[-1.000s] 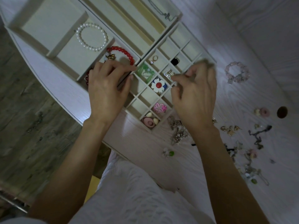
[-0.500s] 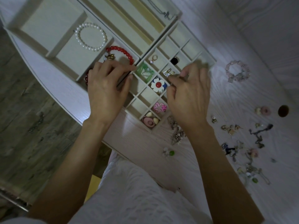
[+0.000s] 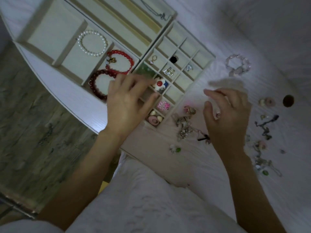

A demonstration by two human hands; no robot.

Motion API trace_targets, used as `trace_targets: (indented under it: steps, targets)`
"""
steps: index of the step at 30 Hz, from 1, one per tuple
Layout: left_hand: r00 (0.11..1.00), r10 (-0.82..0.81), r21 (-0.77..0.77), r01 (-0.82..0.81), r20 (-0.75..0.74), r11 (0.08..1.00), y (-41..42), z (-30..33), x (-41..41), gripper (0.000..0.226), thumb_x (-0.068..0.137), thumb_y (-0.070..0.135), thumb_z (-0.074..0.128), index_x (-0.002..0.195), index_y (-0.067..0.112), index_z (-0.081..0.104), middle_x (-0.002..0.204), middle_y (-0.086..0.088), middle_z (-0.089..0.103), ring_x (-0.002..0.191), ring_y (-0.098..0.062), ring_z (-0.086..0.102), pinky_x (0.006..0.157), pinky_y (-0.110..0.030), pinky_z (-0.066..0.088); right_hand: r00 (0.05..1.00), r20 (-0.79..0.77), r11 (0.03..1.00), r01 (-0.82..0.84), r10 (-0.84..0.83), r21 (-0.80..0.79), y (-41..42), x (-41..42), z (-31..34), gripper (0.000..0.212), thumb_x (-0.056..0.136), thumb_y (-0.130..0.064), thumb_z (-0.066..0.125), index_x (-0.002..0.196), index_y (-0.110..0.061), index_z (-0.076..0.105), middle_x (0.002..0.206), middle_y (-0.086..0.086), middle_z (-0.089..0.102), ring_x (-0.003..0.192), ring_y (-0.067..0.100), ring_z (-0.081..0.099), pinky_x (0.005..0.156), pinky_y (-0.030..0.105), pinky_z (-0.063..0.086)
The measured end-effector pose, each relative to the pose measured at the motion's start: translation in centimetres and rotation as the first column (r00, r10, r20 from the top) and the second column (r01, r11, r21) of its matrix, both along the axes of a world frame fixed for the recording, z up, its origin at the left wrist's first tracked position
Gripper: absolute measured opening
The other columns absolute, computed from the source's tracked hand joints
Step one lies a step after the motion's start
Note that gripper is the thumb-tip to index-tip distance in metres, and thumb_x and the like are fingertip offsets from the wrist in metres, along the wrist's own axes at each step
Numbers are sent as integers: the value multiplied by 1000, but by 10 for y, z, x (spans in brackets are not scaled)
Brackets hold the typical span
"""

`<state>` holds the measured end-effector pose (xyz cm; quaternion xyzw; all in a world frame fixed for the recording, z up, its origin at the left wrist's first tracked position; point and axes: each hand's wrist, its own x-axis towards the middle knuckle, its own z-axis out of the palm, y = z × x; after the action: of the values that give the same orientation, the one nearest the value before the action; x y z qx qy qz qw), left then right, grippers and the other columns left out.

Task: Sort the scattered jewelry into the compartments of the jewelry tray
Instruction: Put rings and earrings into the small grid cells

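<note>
While nothing can be seen between its fingers, the right hand [image 3: 227,113] is hovering over the bench [image 3: 193,165] just beside the jewelry tray [image 3: 204,64], its grip loosely curled with thumb and forefinger drawn toward each other; motion blur is hiding the fingertips, so I cannot tell whether they are pinching a small piece. The left hand [image 3: 127,101] is resting its spread fingers on the tray's small dividers, near the white flower piece [image 3: 159,84], apparently steadying the tray rather than gripping anything.

Judging from this, the step in hand is a fresh pick from the scattered pieces. The tangled cluster [image 3: 183,126] is lying just left of the right hand, a small ring-like piece [image 3: 190,110] is sitting above it, and more loose pieces are trailing off to the right, including a pink bead bracelet [image 3: 238,64]. In the tray, a pearl bracelet [image 3: 92,43] and two red bracelets [image 3: 120,62] are already lying in the larger compartments, and several small cells are filled while others are showing bare.

The next move is probably calling for a fine pinch on one piece, teasing it free of the tangle.
</note>
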<state>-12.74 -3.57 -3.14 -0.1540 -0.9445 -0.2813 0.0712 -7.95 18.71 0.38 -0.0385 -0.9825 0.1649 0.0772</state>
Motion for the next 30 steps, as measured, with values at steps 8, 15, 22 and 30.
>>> trace_targets:
  steps: [8, 15, 22, 30]
  targets:
    - [969, -193, -117, 211, 152, 970, 39, 0, 42, 29, 81, 21, 67, 109, 15, 68, 91, -7, 65, 82, -28, 61, 70, -34, 45, 961, 223, 985, -142, 161, -96, 13, 83, -39, 26, 82, -12, 67, 108, -6, 65, 99, 16, 56, 85, 31, 51, 68, 35, 45]
    - [984, -105, -172, 130, 144, 977, 42, 3, 47, 23, 86, 23, 65, 108, 21, 71, 92, -3, 70, 83, -28, 61, 70, -31, 39, 992, 103, 977, 96, -78, -188, 42, 80, -49, 16, 82, -3, 64, 98, -1, 66, 97, 17, 58, 89, 31, 56, 75, 31, 46]
    - [987, -54, -216, 87, 154, 973, 47, 4, 47, 24, 84, 21, 66, 107, 21, 71, 90, -4, 69, 83, -30, 61, 72, -34, 40, 966, 150, 952, 238, -211, -193, 54, 37, -43, 24, 83, -14, 65, 106, -7, 65, 100, 16, 61, 93, 32, 58, 76, 37, 49]
    - [992, -13, -196, 37, 124, 980, 49, 1, 50, 23, 82, 15, 68, 104, 17, 72, 86, -6, 68, 78, -29, 61, 72, -34, 42, 996, 69, 995, 61, -56, -77, 49, 30, -45, 5, 80, -8, 66, 84, -6, 68, 86, 11, 64, 83, 30, 58, 63, 27, 39]
